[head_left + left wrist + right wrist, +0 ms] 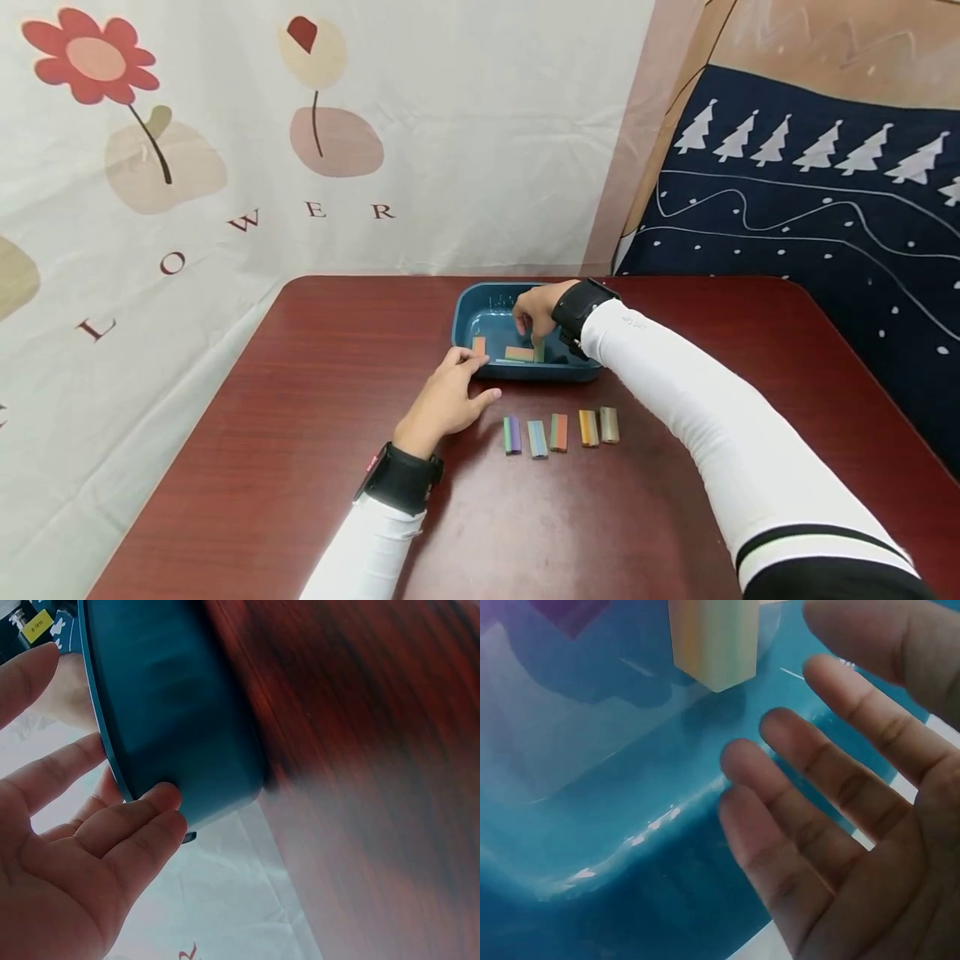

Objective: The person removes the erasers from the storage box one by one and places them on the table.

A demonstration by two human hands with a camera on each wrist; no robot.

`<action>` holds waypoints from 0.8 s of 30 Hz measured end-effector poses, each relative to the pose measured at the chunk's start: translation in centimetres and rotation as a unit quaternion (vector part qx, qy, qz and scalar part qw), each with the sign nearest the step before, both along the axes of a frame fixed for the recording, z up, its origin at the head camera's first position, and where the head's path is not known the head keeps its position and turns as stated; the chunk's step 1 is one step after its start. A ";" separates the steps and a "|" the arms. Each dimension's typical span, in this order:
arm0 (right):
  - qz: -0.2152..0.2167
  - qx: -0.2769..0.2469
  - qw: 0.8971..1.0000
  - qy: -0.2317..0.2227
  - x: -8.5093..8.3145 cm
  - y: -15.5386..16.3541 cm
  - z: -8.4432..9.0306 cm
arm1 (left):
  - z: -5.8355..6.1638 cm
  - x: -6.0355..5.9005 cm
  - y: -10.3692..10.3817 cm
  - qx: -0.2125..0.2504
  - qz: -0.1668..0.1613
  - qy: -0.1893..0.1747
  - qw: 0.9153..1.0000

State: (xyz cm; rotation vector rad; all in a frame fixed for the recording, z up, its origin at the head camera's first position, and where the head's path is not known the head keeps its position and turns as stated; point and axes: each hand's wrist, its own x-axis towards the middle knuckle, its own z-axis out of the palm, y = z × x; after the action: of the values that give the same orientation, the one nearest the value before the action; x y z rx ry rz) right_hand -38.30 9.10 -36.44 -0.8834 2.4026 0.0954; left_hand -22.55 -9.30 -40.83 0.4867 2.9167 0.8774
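Observation:
A blue plastic basin point(480, 300) stands near the table's far edge. My left hand point(444, 400) touches its near left rim, fingers extended and thumb held apart; the left wrist view shows these fingertips point(161, 796) against the outer wall. Inside the basin is my right hand point(536, 310), fingers loosely bent and pointing down. In the right wrist view a pale striped block point(716, 645) is beside the right fingertips point(821, 671), with a gap between. The basin also contains an orange-topped block point(519, 353) lying flat, a green block point(539, 352) and an orange block point(478, 344).
On the table point(337, 350) in front of the basin, several two-coloured blocks lie in a row, from a green-and-purple block point(512, 435) to a greyish-tan block point(609, 425). A flower-print cloth point(480, 150) hangs behind, with a dark tree-patterned cloth point(810, 200) at right.

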 end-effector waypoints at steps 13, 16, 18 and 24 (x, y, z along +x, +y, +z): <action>-0.004 0.071 0.996 -0.047 0.4 -0.9 -1.3 | -0.6 0.2 0.2 0.005 -0.005 -0.011 1.000; -0.004 0.078 0.996 -0.038 0.4 -1.1 -1.0 | -0.5 0.0 0.1 0.004 -0.002 -0.005 1.000; -0.004 0.080 0.996 -0.032 0.3 -1.2 -0.9 | -0.4 0.0 0.0 0.003 0.001 -0.004 1.000; -0.010 0.084 0.996 -0.036 0.0 -1.4 -1.0 | -0.2 0.0 -0.1 0.005 0.000 -0.008 1.000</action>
State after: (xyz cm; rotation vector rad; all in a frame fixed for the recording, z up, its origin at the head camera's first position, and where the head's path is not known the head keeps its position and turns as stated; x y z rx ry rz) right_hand -38.34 7.72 -37.47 -0.7717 2.2970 0.2509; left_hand -22.56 -9.42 -41.01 0.4770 2.8999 0.8926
